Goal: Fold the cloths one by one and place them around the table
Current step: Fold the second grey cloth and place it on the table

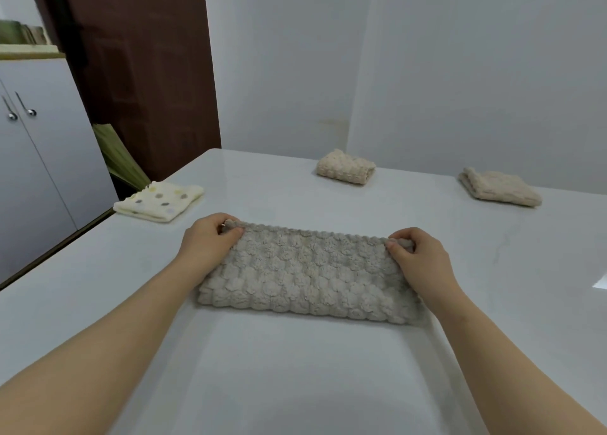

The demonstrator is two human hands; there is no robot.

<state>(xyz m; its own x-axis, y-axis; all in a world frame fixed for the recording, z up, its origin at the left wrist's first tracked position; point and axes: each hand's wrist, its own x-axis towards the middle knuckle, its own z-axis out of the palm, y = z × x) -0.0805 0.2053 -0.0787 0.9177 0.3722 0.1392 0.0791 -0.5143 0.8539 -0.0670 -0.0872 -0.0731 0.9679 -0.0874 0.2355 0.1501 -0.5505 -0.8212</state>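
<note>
A grey bobbled cloth [308,273] lies folded into a long rectangle on the white table [295,369] in front of me. My left hand [210,240] pinches its far left corner, and my right hand [417,257] pinches its far right corner. Three folded cloths lie further out: a cream one with coloured dots [159,201] at the left edge, a beige bobbled one [346,167] at the far middle, and another beige one [499,186] at the far right.
A grey cabinet with two handles [39,145] stands left of the table. A dark brown door [141,66] is behind it, with green sheets [118,155] leaning at its foot. White walls close the far side and the right.
</note>
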